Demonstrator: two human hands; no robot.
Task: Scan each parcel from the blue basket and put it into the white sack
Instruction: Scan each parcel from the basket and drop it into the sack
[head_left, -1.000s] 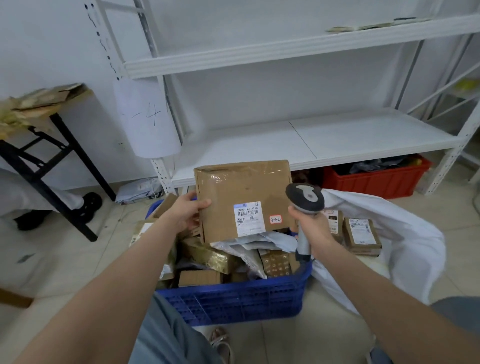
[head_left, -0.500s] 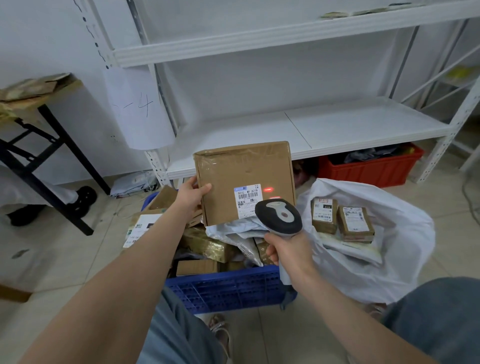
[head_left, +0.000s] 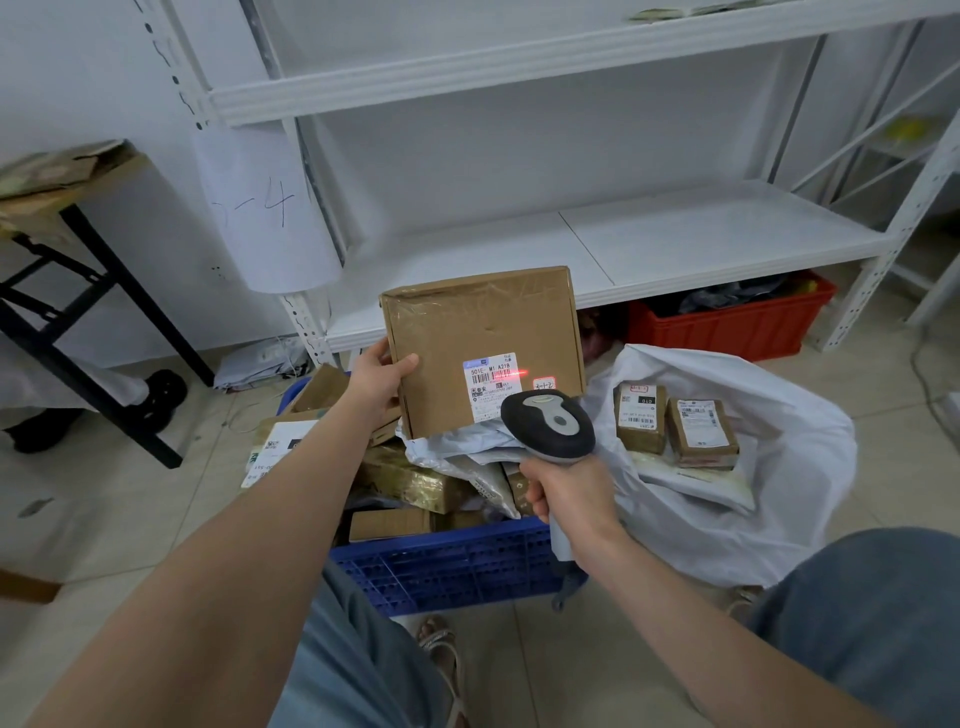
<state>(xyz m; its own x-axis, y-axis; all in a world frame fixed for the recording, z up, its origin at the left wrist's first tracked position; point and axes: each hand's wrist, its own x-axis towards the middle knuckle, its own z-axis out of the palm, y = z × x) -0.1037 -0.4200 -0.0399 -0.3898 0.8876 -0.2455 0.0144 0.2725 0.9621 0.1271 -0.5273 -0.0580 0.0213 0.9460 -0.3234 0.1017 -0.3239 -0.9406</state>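
Note:
My left hand (head_left: 382, 375) grips the left edge of a flat brown cardboard parcel (head_left: 467, 332), held upright above the blue basket (head_left: 447, 566). A white label (head_left: 491, 387) on its face carries a red scan line. My right hand (head_left: 571, 499) grips the handle of a grey and black barcode scanner (head_left: 550, 426), whose head points at the label from just below. The basket holds several more parcels. To the right lies the open white sack (head_left: 769, 519) with two small brown parcels (head_left: 675, 426) inside.
A white metal shelf unit (head_left: 649, 244) stands behind the basket, with a red crate (head_left: 727, 327) under its lowest board. A black-legged table (head_left: 78, 291) is at the left. My knees in jeans frame the tiled floor near the bottom.
The scanner has dropped from beside the parcel to below its label, and a red scan line now lies across the label. The parcel has stayed in my left hand.

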